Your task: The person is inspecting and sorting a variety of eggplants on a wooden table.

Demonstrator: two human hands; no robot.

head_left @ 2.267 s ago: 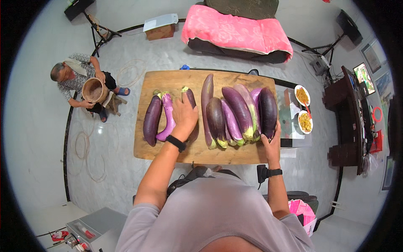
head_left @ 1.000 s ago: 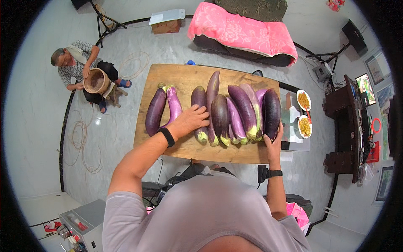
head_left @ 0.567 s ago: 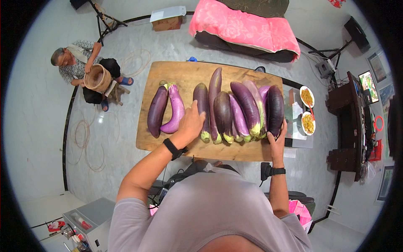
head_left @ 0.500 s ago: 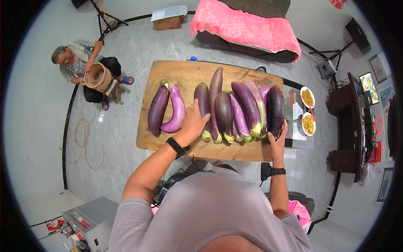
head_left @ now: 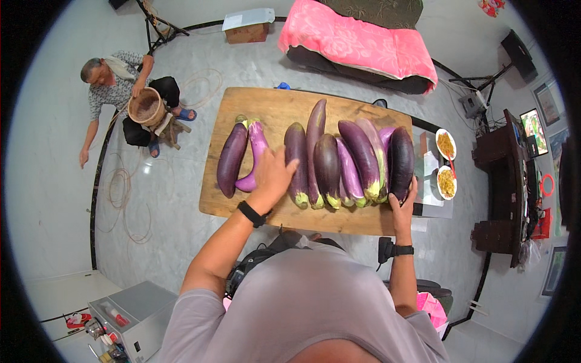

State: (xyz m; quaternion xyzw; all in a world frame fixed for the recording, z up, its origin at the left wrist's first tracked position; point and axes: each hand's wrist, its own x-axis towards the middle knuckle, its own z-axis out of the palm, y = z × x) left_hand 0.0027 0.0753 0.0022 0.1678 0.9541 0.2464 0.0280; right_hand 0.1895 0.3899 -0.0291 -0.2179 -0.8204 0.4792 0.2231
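Note:
Several eggplants lie side by side on a wooden table. My left hand (head_left: 274, 176), its fingers stretched out, is over the lower part of a light purple curved eggplant (head_left: 258, 140) and hides some of it. Left of that lies a dark purple eggplant (head_left: 232, 160); to the right of my fingers is another dark eggplant (head_left: 296, 157), in the main row. At the row's right end, my right hand (head_left: 404, 204) grips the near end of a large, nearly black eggplant (head_left: 401, 158), thumb on one side and fingers on the other.
Beyond the right edge of the wooden table (head_left: 227, 208) are two white bowls of food (head_left: 445, 145). A seated person (head_left: 121, 81) at the far left holds a woven basket (head_left: 147, 107). A pink-covered couch (head_left: 357, 45) stands behind the table, a dark cabinet (head_left: 502, 181) at the right.
My left hand has shifted left, off the dark eggplant and over the light curved one. My right hand stays at the end eggplant. The seated person has stretched one arm outward from the basket.

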